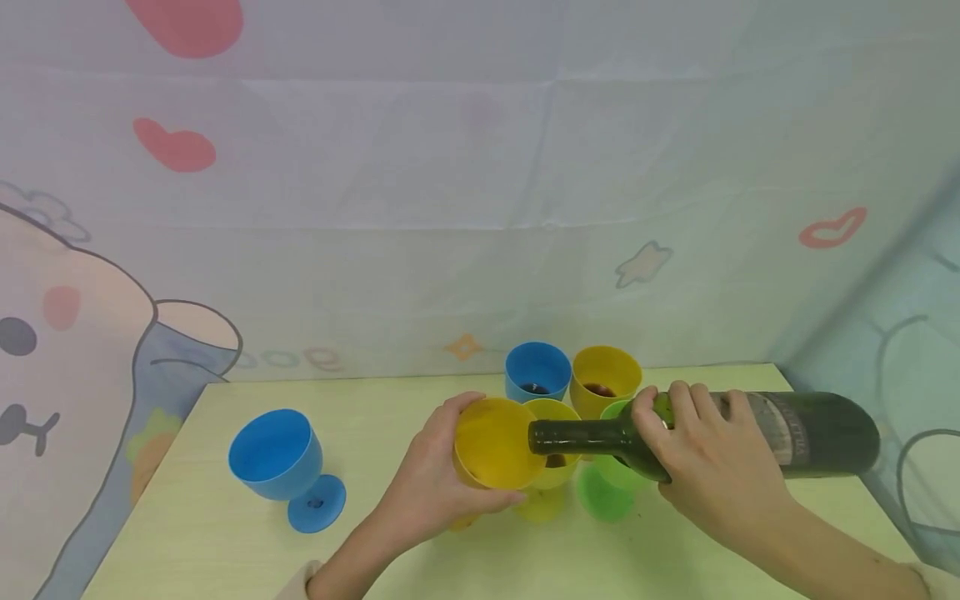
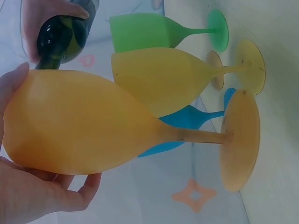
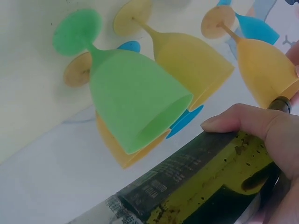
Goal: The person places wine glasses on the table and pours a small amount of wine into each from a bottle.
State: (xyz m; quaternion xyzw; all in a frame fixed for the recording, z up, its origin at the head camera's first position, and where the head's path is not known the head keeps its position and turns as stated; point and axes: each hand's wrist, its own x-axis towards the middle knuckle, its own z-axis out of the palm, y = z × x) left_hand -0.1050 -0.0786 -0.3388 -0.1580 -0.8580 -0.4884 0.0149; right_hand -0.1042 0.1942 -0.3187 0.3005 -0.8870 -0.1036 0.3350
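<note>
My left hand [image 1: 423, 487] grips the bowl of an orange-yellow plastic goblet [image 1: 487, 450], fingers and thumb around its sides. In the left wrist view this goblet [image 2: 79, 121] shows its stem and round foot. My right hand [image 1: 723, 475] holds a dark green wine bottle [image 1: 828, 433] around its shoulder. The bottle lies almost level, its mouth at the right rim of the held goblet. No stream of liquid shows at the mouth. In the right wrist view the bottle's label [image 3: 173, 172] faces up, dark liquid inside the glass.
Close by stand a pale yellow goblet [image 1: 562, 479], a green goblet [image 1: 606, 496], a blue goblet [image 1: 537, 367] and another orange-yellow goblet [image 1: 611, 367]. Dark liquid shows in several. A separate blue goblet [image 1: 277, 450] stands left on the table [image 1: 202, 525]. Behind hangs a printed cloth [image 1: 450, 167].
</note>
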